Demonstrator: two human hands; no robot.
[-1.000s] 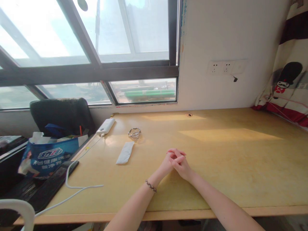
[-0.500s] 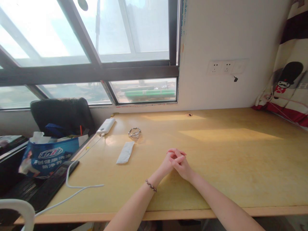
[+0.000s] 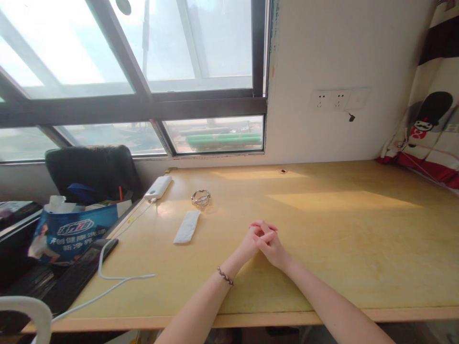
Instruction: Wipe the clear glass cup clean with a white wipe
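My left hand (image 3: 250, 242) and my right hand (image 3: 274, 248) are clasped together above the wooden table (image 3: 344, 267), their fingers laced and closed. No object shows between them. A braided bracelet (image 3: 225, 276) circles my left wrist. Left of the hands lies a flat white packet (image 3: 187, 227), apart from them. Beyond the packet sits a silvery ring-shaped thing (image 3: 201, 198), perhaps a bracelet; its exact kind is unclear. Both forearms reach in over the table's front edge.
A white power bank (image 3: 158, 188) at the table's left edge has a white cable (image 3: 103, 267) running forward. Left of the table are a black chair (image 3: 93, 167) and a blue bag (image 3: 77, 236). Wall sockets (image 3: 339, 99) and a patterned curtain (image 3: 426, 124) are at the right.
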